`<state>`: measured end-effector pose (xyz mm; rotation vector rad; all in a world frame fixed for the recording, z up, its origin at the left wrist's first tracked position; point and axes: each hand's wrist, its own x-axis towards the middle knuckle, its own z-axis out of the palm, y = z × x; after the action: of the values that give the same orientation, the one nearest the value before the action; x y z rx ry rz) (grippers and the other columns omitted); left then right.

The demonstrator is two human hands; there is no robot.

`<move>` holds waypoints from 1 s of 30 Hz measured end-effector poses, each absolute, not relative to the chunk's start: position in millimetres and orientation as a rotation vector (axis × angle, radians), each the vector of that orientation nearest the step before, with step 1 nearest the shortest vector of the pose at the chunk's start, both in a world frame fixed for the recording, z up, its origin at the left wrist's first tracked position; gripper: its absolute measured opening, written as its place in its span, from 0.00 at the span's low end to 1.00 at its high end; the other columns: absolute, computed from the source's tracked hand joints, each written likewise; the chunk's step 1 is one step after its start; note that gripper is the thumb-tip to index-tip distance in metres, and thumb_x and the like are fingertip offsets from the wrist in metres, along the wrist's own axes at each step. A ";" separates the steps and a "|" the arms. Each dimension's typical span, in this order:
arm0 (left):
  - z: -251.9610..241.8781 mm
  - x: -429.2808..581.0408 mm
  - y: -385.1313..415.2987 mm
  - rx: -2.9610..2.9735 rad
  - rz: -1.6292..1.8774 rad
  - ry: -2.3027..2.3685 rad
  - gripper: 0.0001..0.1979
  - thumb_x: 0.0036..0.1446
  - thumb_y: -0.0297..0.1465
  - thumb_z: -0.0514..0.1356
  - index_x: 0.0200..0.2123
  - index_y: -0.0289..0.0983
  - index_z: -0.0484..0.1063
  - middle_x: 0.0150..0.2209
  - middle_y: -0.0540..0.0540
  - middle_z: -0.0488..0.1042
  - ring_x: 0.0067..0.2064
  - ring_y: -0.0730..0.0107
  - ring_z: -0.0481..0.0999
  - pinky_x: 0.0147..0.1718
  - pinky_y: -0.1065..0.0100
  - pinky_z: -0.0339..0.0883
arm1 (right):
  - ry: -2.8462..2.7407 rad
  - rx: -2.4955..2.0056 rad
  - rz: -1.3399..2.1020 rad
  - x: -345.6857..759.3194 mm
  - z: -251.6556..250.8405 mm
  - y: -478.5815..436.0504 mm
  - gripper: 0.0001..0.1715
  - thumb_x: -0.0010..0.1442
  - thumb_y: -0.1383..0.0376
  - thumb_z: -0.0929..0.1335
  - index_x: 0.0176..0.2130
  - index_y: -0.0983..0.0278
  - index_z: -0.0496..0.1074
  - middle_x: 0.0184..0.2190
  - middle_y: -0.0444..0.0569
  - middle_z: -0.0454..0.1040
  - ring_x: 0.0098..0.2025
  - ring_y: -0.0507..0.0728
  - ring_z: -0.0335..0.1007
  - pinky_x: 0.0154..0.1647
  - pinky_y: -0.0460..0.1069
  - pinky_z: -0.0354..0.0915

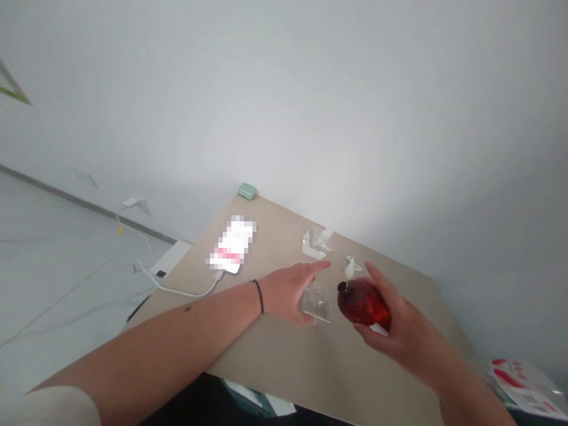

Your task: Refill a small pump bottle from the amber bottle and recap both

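My left hand [287, 293] lies flat over the beige tabletop [284, 355], fingers spread and pointing at the far side, with a black cord bracelet [260, 296] on its wrist. Against its little-finger side sits a clear plastic piece [316, 302]; I cannot tell whether they touch. My right hand [393, 319] grips a red glossy bottle [364, 303] on its side, its dark neck towards my left hand. Farther off lie a second clear plastic piece [317, 244] and a small white object [350, 267].
A phone with a blurred screen [231, 245] lies at the table's left, trailing a white cable [186, 293] over the edge. A green case [247, 191] sits at the far corner. A printed plastic bag [519, 384] shows at lower right, beyond the table's edge.
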<state>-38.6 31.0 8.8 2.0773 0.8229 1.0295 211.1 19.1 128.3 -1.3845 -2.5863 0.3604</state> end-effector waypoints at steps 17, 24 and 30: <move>5.5 -36.7 28.7 2.020 0.910 0.881 0.62 0.38 0.37 0.74 0.70 0.36 0.41 0.56 0.35 0.66 0.55 0.48 0.70 0.57 0.48 0.64 | -1.499 -1.250 0.682 211.5 54.9 137.5 0.70 0.46 0.55 0.78 0.72 0.56 0.37 0.55 0.59 0.72 0.54 0.66 0.72 0.54 0.65 0.69; 2.6 -37.0 30.4 2.007 0.859 0.892 0.63 0.38 0.39 0.74 0.70 0.36 0.40 0.56 0.35 0.65 0.55 0.47 0.69 0.58 0.47 0.63 | -1.431 -1.213 0.737 200.0 48.3 160.5 0.73 0.43 0.54 0.78 0.72 0.59 0.35 0.55 0.61 0.71 0.52 0.66 0.73 0.56 0.65 0.67; -0.2 -37.0 30.6 2.003 0.835 0.903 0.62 0.39 0.39 0.74 0.70 0.37 0.40 0.56 0.36 0.64 0.55 0.47 0.69 0.58 0.47 0.62 | -1.494 -1.169 0.702 198.2 41.7 164.0 0.70 0.47 0.55 0.77 0.72 0.56 0.34 0.56 0.59 0.70 0.54 0.64 0.72 0.58 0.65 0.66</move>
<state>-37.0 30.6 -0.2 2.0029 0.9032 0.8349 198.2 164.0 41.7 -1.1692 -1.4940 0.7019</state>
